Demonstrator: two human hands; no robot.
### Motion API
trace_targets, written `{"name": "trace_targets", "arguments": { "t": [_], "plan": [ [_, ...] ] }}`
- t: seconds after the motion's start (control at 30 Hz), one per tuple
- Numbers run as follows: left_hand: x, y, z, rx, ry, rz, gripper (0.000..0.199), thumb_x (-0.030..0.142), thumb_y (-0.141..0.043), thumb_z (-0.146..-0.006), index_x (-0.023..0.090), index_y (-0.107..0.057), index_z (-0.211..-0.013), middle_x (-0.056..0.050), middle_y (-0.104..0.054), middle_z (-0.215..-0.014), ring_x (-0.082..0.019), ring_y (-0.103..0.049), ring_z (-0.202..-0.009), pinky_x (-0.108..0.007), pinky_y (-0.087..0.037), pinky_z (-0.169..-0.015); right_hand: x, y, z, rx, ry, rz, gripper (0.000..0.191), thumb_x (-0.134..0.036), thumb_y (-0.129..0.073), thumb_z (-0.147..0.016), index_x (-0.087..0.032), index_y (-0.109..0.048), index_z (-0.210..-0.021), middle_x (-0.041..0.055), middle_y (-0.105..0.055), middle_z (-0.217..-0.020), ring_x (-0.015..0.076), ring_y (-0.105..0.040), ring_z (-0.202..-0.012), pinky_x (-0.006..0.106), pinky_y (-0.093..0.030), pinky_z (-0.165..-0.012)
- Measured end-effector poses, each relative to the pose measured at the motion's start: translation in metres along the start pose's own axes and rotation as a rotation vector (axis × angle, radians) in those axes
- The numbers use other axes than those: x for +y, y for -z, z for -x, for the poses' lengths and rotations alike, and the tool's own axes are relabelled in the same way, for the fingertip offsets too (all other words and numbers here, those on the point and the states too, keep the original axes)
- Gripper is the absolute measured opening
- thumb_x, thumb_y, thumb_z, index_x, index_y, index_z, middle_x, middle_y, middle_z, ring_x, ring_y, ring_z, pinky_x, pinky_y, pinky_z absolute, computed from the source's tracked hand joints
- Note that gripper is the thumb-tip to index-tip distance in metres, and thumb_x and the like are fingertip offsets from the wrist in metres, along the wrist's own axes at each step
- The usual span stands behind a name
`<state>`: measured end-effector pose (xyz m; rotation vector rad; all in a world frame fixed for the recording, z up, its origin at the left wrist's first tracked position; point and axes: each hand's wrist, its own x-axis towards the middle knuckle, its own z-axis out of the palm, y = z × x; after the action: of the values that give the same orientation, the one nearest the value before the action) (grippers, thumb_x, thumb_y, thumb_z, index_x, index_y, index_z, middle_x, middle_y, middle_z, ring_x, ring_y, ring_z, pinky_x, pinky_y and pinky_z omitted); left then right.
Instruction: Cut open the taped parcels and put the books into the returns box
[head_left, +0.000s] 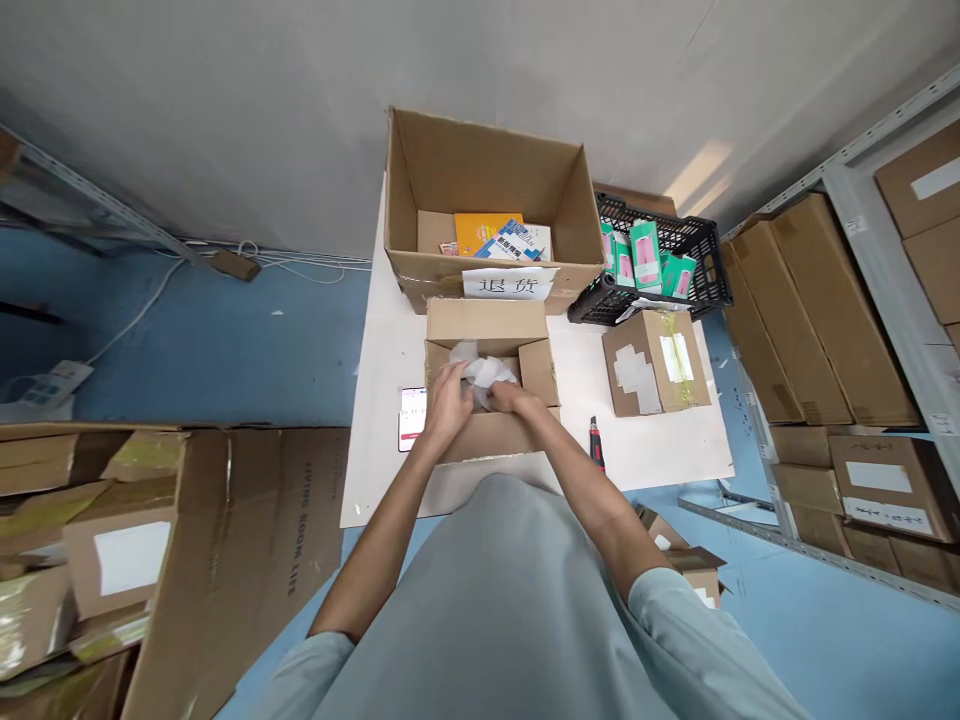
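An open cardboard box stands on the white table in front of me. Inside it lies crumpled white, partly see-through wrapping. My left hand reaches in over the box's left side, its fingers closed on the wrapping's left edge. From the right, my right hand grips the wrapping's right part with bent fingers. Whatever the wrapping may cover is hidden. A phone with a lit screen lies left of the box, and a red and black box cutter lies to its right.
Behind stands a large carton holding books. A black crate with green packets is at the back right, a taped box before it. Shelves line the right; a big carton of boxes is lower left.
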<state>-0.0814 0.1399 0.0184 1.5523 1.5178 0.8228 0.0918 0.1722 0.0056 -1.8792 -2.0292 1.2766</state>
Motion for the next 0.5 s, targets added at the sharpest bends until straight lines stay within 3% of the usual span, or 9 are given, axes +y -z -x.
{"name": "trace_targets", "arguments": {
  "t": [0.07,0.13,0.23,0.33,0.43,0.5],
  "plan": [
    [-0.008,0.012,0.005,0.068,-0.027,0.019,0.050,0.022,-0.068,-0.089,0.019,-0.069,-0.139,-0.019,-0.067,-0.145,-0.041,-0.059,-0.143,-0.058,-0.042,-0.127,0.008,0.006,0.008,-0.011,0.009,-0.007,0.008,-0.020,-0.076,-0.090,-0.020,-0.085,-0.092,0.0109,-0.085,-0.105,0.0300,-0.078,-0.107,0.039,-0.058,-0.104],
    [-0.019,0.027,0.012,0.150,0.009,0.032,0.051,0.029,-0.071,-0.092,0.020,-0.068,-0.142,-0.018,-0.066,-0.147,-0.039,-0.057,-0.144,-0.058,-0.041,-0.129,0.019,0.018,0.025,0.073,0.055,-0.037,0.024,-0.018,-0.070,-0.092,-0.023,-0.086,-0.109,0.0098,-0.085,-0.121,0.0319,-0.076,-0.120,0.044,-0.056,-0.113],
    [-0.040,0.048,0.024,0.187,0.159,0.073,0.059,0.042,-0.074,-0.093,0.019,-0.064,-0.146,-0.020,-0.062,-0.152,-0.037,-0.060,-0.142,-0.056,-0.045,-0.126,0.043,0.039,0.059,0.389,0.129,-0.130,0.040,-0.025,-0.059,-0.099,-0.026,-0.080,-0.133,0.0077,-0.079,-0.137,0.0281,-0.072,-0.129,0.046,-0.052,-0.120],
    [-0.057,0.055,0.034,0.148,0.307,0.178,0.064,0.049,-0.076,-0.091,0.018,-0.063,-0.146,-0.022,-0.059,-0.158,-0.036,-0.063,-0.141,-0.054,-0.050,-0.122,0.070,0.048,0.087,0.626,-0.015,-0.206,0.046,-0.041,-0.062,-0.101,-0.020,-0.075,-0.139,0.0157,-0.074,-0.143,0.0308,-0.071,-0.127,0.050,-0.055,-0.117],
    [-0.063,0.048,0.037,0.093,0.394,0.269,0.063,0.047,-0.076,-0.090,0.015,-0.064,-0.143,-0.024,-0.062,-0.158,-0.036,-0.065,-0.142,-0.053,-0.053,-0.120,0.088,0.039,0.101,0.598,-0.179,-0.336,0.058,-0.055,-0.065,-0.100,-0.015,-0.072,-0.140,0.0220,-0.072,-0.145,0.0320,-0.075,-0.120,0.052,-0.058,-0.111],
    [-0.061,0.042,0.039,0.072,0.405,0.264,0.058,0.044,-0.076,-0.088,0.014,-0.068,-0.137,-0.023,-0.070,-0.148,-0.036,-0.069,-0.137,-0.054,-0.053,-0.120,0.091,0.029,0.107,0.547,-0.193,-0.411,0.056,-0.058,-0.063,-0.101,-0.014,-0.076,-0.132,0.0222,-0.076,-0.140,0.0320,-0.077,-0.119,0.051,-0.059,-0.110]
  ]
}}
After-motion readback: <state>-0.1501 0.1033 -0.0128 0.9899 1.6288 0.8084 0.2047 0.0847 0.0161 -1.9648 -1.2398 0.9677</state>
